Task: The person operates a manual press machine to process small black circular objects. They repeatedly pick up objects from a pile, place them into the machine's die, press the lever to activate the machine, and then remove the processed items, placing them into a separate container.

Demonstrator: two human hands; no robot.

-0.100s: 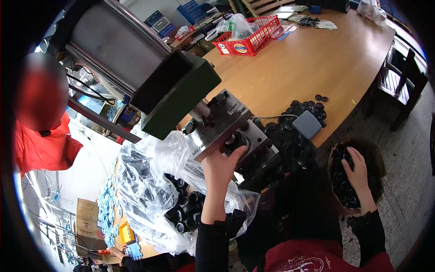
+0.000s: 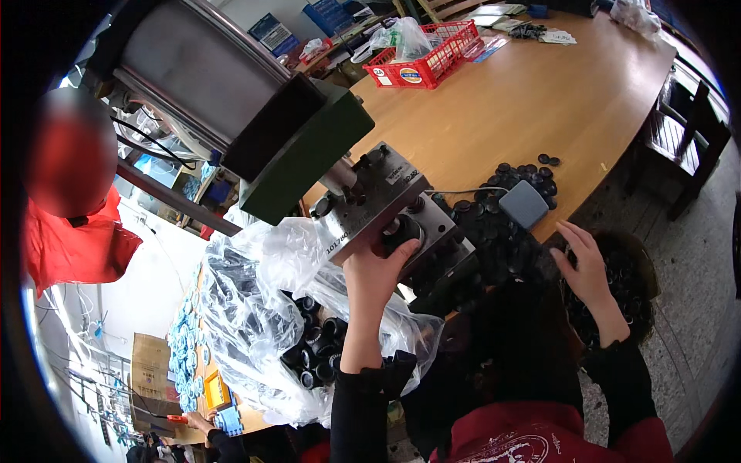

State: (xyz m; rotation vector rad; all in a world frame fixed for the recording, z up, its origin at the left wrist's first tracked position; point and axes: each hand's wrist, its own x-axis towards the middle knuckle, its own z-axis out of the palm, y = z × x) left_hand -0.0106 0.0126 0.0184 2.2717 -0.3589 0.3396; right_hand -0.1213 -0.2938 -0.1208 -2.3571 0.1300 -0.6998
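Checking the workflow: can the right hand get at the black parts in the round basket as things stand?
Probably yes: the right hand hovers at the basket rim, right over the black parts, with nothing between them.

My sleeves (image 2: 363, 417) are black and my top (image 2: 532, 440) is dark red with a white print. The press head (image 2: 309, 150) is dark green over a silver-grey steel die (image 2: 378, 204). The caps (image 2: 494, 231) are black, the bag (image 2: 262, 309) clear, the table (image 2: 525, 100) warm tan, the basket (image 2: 436, 54) bright red, the pad (image 2: 523, 203) pale grey-blue.
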